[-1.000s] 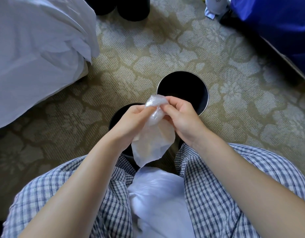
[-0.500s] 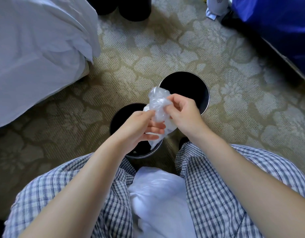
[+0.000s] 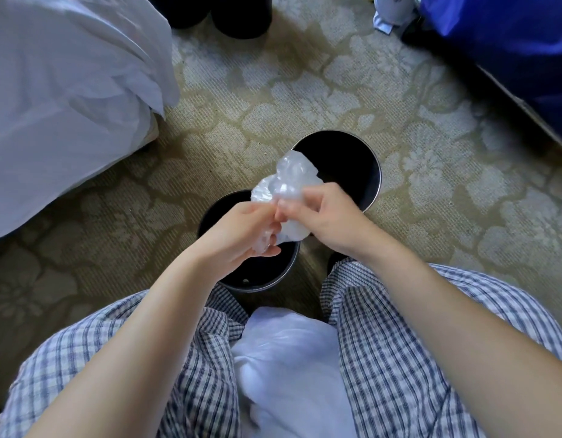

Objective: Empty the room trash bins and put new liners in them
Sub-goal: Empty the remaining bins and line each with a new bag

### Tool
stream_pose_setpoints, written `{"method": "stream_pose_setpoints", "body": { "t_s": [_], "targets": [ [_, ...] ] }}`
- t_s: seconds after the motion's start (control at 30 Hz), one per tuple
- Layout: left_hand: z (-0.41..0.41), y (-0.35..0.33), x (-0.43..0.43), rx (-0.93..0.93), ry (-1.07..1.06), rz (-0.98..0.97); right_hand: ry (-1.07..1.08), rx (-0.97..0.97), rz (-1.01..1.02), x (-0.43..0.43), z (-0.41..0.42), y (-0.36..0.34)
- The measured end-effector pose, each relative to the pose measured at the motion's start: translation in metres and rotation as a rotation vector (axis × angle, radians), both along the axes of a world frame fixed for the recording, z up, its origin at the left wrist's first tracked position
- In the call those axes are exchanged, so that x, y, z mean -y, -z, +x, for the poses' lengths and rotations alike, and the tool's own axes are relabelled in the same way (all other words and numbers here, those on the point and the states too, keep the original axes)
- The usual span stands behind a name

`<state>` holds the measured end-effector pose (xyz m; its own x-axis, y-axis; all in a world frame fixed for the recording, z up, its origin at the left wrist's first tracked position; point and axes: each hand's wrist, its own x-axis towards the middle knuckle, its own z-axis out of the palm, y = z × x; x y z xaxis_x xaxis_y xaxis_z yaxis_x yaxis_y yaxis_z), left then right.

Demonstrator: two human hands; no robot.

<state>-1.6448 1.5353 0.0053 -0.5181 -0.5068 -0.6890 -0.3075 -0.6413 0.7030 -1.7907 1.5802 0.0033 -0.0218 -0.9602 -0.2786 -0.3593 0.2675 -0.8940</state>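
White bedding (image 3: 61, 99) lies at left on the patterned carpet (image 3: 305, 74). The left hand (image 3: 241, 232), fingers curled, pinches the lower part of a crumpled clear liner (image 3: 289, 181) above the near bin (image 3: 273, 281). Just beside it, the right hand (image 3: 330, 219) grips the same liner, whose bunched top overlaps the far bin (image 3: 346, 165). Blue fabric (image 3: 510, 42) fills the upper right corner.

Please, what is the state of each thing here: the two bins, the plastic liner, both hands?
near bin: upright, no liner in it.
far bin: upright, no liner in it.
clear liner: bunched up, not yet spread, held over the bins.
left hand: pinches the clear liner.
right hand: pinches the clear liner.
white bag: crumpled, between the knees.
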Motion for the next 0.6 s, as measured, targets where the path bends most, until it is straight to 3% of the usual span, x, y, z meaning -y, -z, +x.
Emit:
{"method": "stream_pose_setpoints", "body": {
  "t_s": [0.07,0.13,0.27,0.37,0.6],
  "targets": [
    [-0.004,0.001,0.000,0.011,-0.011,-0.077,0.209,-0.048,-0.076,0.004,-0.006,0.004],
    [-0.006,0.002,-0.003,0.029,0.044,-0.143,0.288,-0.085,-0.105,0.006,-0.014,0.006],
    [-0.002,0.004,-0.005,0.069,0.156,-0.279,0.111,-0.037,-0.079,0.003,-0.007,0.003],
    [0.001,0.004,-0.004,0.091,0.170,-0.312,-0.027,-0.109,0.015,0.002,-0.002,0.010],
    [0.004,-0.002,0.002,0.071,0.208,-0.342,-0.046,-0.169,0.122,0.006,-0.006,0.011]
  ]
}}
